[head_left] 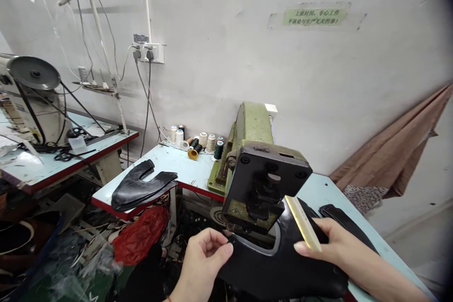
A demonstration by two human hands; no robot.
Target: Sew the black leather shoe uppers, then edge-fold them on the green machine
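Observation:
A black leather shoe upper (279,264) lies under the head of a green and black machine (262,174) on a pale blue table. My left hand (205,257) is closed, pinching the near left edge of the upper. My right hand (327,243) rests on the upper's right side, fingers closed on a flat yellowish strip (302,222) that slants up toward the machine head. Another black leather strip (339,219) lies on the table beyond my right hand.
A stack of black leather uppers (139,188) lies on the table's left end (184,165). Several thread spools (198,141) stand by the wall. A sewing machine with a belt wheel (33,73) sits at left. A red bag (141,233) and scraps fill the floor.

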